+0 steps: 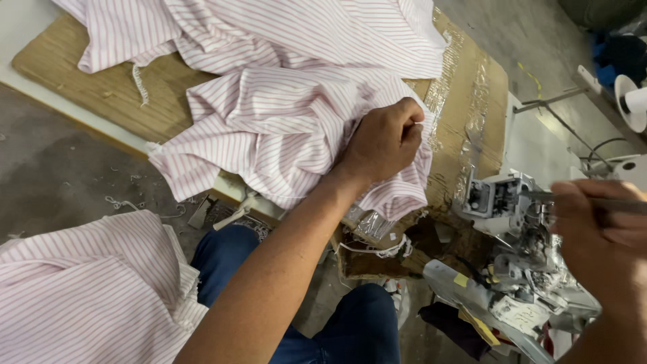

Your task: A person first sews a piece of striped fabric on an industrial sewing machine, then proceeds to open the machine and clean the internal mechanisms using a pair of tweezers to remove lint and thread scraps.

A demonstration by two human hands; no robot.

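My left hand (386, 138) is closed in a fist on a bunched pink-and-white striped cloth (283, 114) that lies across the wooden table (101, 94). My right hand (600, 229) is at the right edge, blurred, fingers closed on a thin dark metal tool (620, 204) held over the sewing machine (512, 222). The tool's tip points left toward the machine's head.
Another heap of the same striped cloth (87, 290) rests at the lower left beside my legs in blue jeans (337, 330). Thread scraps litter the grey floor (60, 182). A white thread cone (633, 101) stands at the far right. Clear tape covers the table's right end (465, 87).
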